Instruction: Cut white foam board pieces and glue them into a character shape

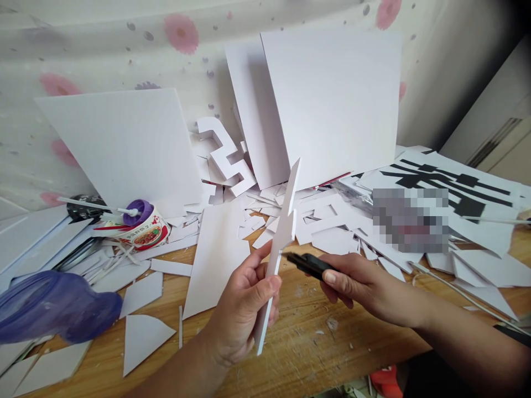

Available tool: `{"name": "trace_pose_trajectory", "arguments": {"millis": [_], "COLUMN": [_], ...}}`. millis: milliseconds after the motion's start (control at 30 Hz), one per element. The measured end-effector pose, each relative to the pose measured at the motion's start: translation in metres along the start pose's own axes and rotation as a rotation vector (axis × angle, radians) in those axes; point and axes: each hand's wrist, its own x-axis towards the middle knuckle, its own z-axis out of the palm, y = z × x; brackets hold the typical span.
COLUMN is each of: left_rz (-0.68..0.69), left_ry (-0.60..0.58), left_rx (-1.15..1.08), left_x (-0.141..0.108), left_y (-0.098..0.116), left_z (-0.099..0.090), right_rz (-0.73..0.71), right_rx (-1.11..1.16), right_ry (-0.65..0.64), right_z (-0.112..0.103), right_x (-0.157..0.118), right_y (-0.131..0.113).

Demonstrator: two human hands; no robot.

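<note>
My left hand (249,296) grips a narrow white foam board piece (285,221), held up on edge above the table with a notch cut along its side. In my right hand (352,282) is a black utility knife (309,265), fingers wrapped round its handle. The tip of the knife points left and sits close to the notched edge of the piece; whether it touches cannot be made out. Behind my left hand lies a larger flat white board (218,249) on the wooden table (307,342).
Large white boards (332,105) lean against the flowered curtain (103,50). A paper bowl (149,235) with a purple roll of tape stands left, near a blue translucent bag (62,307). White offcuts (327,213) cover the back; black-printed sheets (456,185) lie right.
</note>
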Motion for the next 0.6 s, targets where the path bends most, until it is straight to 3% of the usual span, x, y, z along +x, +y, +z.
{"name": "trace_pose_trajectory", "arguments": {"millis": [100,333,600], "left_rz": [-0.018,-0.037,-0.068], "left_ry": [0.011,0.011,0.011], "left_rx": [-0.030,-0.062,-0.075], "left_x": [0.0008,0.0016,0.0009], "left_y": [0.0009,0.0015,0.0014], "left_z": [-0.0001,-0.0001,0.0006], "right_rz": [-0.048,-0.034,0.015], "right_rx": [0.012,-0.226,-0.283], "right_ry": [-0.022,0.199,0.217], "right_z": [-0.0005,0.0022,0.0044], "right_x": [-0.0020,-0.0003,0.0033], "right_y": [-0.0039,-0.0081,-0.0066]}}
